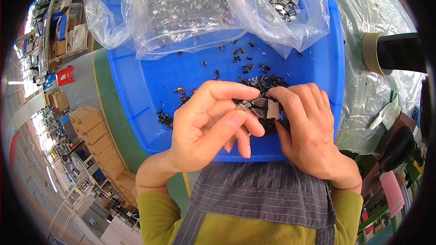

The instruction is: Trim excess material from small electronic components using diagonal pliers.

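A: Right, in at your fingertips: your left hand seems to have a small silver metal piece pinched at the thumb, index finger arched above it, the last fingers fanned loosely below.

B: And your right hand? Thumb and index stand apart, curved about a brownish-grey, squarish piece with dark edges. Whether they're clamped on it, I can't tell; your knuckles hide the far side.

A: Here's the relation that counts: the silver piece sits just left of the squarish one, in the gap between your hands, nearer the left. The squarish piece runs slightly longer top to bottom; the silver one is too small to read an axis.

B: Go outward, and just beyond your fingertips there's a heap of small dark metal parts, lying in the big blue plastic tray, part-hidden by your hands.

A: Farther off, a clear plastic bag full of shiny parts and a second clear bag on the right drape over the tray's far end, covering that stretch.

B: Beyond the tray's right side, a dark roll with a tan cardboard rim, well apart from you.
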`<state>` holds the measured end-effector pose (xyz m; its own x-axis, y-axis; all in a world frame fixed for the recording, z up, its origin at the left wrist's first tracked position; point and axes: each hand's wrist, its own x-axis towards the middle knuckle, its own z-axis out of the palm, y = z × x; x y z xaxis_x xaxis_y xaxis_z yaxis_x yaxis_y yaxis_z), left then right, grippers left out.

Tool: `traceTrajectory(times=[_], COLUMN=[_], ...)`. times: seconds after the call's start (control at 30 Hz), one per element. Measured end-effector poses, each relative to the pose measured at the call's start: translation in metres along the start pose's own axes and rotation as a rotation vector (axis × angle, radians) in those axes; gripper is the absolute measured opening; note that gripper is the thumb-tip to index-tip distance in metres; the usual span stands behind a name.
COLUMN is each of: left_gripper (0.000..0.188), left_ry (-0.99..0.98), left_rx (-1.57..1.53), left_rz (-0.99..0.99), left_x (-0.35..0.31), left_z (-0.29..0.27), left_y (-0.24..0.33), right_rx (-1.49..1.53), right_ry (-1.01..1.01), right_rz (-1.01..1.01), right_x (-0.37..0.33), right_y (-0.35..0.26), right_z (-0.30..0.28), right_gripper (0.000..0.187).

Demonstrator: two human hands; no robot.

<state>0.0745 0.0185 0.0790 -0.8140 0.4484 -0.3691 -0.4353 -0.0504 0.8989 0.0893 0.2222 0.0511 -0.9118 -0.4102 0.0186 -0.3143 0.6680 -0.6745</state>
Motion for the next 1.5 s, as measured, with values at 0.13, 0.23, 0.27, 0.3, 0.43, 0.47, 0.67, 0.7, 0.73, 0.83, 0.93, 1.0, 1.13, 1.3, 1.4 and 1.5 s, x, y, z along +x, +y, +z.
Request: traceTrajectory(times=[0.13,0.23,0.27,0.3,0.43,0.47,0.67,0.7,0.73,0.83,0.93,1.0,1.13,1.3,1.4,1.5], left_gripper=[0.030,0.030,0.030,0.030,0.027,0.027,0.029,0.029,0.029,0.030,0.027,0.027,0.029,0.030,0.028,0.027], left_ry=[0.055,0.069,0.069,0.067,-0.030,-0.031,0.048,0.041,0.034,0.012,-0.053,-0.057,-0.074,-0.109,-0.137,-0.163], left_rx=[0.027,0.022,0.023,0.039,-0.014,-0.013,0.034,0.025,0.016,-0.044,-0.124,-0.134,-0.223,-0.578,-0.690,-0.703], left_rz=[-0.017,-0.015,-0.015,-0.009,0.039,0.039,0.011,0.012,0.013,0.011,-0.004,-0.008,-0.063,-0.231,-0.269,-0.279], left_x=[0.003,0.002,0.002,0.001,0.000,0.000,0.000,0.001,0.002,0.003,0.002,0.003,0.004,0.008,0.008,0.009], left_z=[0.005,0.008,0.008,0.008,0.001,0.001,0.008,0.008,0.007,0.006,0.000,-0.001,-0.004,-0.007,-0.008,-0.009], left_y=[0.002,0.002,0.002,0.002,-0.004,-0.004,0.000,0.000,-0.001,-0.002,-0.004,-0.004,-0.004,-0.003,-0.004,-0.006], right_rx=[-0.077,-0.079,-0.079,-0.082,-0.078,-0.078,0.019,0.121,0.224,0.325,0.334,0.288,0.108,0.005,-0.020,-0.019], right_ry=[0.117,0.037,0.037,0.028,-0.001,0.000,-0.028,-0.044,-0.060,-0.111,-0.108,-0.104,-0.029,0.018,0.038,0.022], right_rz=[-0.029,-0.007,-0.007,-0.007,0.001,0.002,0.018,0.032,0.046,0.086,0.102,0.087,0.013,0.008,0.007,0.008], right_x=[0.000,-0.002,-0.002,-0.003,-0.004,-0.004,-0.004,-0.003,-0.003,-0.003,-0.003,-0.002,0.001,0.001,0.000,-0.001], right_y=[0.002,0.001,0.000,0.000,0.001,0.001,0.000,0.000,0.001,0.002,0.002,0.002,0.001,-0.002,-0.001,-0.001], right_z=[0.010,0.005,0.004,0.004,0.004,0.004,0.004,0.004,0.004,0.003,0.004,0.002,0.001,0.001,0.003,0.002], right_gripper=[0.038,0.057,0.057,0.056,0.051,0.051,0.043,0.039,0.034,0.037,0.037,0.039,0.046,0.054,0.056,0.054])
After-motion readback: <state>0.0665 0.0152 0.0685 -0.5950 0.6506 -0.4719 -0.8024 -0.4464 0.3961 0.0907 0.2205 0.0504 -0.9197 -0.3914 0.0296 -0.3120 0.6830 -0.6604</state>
